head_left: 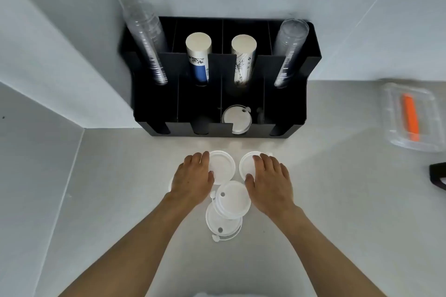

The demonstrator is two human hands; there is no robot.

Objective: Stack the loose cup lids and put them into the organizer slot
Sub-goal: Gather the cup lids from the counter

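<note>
Several loose white cup lids lie on the light counter in front of a black organizer [284, 113]. My left hand [193, 178] rests palm down, fingers on the left rear lid [223, 166], partly hiding another lid at its left side. My right hand [268, 181] lies flat over the right rear lid [247, 164]. Neither hand has lifted anything. Between my wrists a lid with a sip hole [233, 200] overlaps a nearer lid [220, 223]. In the organizer's third front slot sits a stack of white lids [237, 118].
The organizer's back slots hold two stacks of clear cups [149, 46] at the ends and two stacks of paper cups [199, 55] between. A clear plastic container [410, 116] with an orange item lies at the right. A black object [438, 176] shows at the right edge. Walls close in left and behind.
</note>
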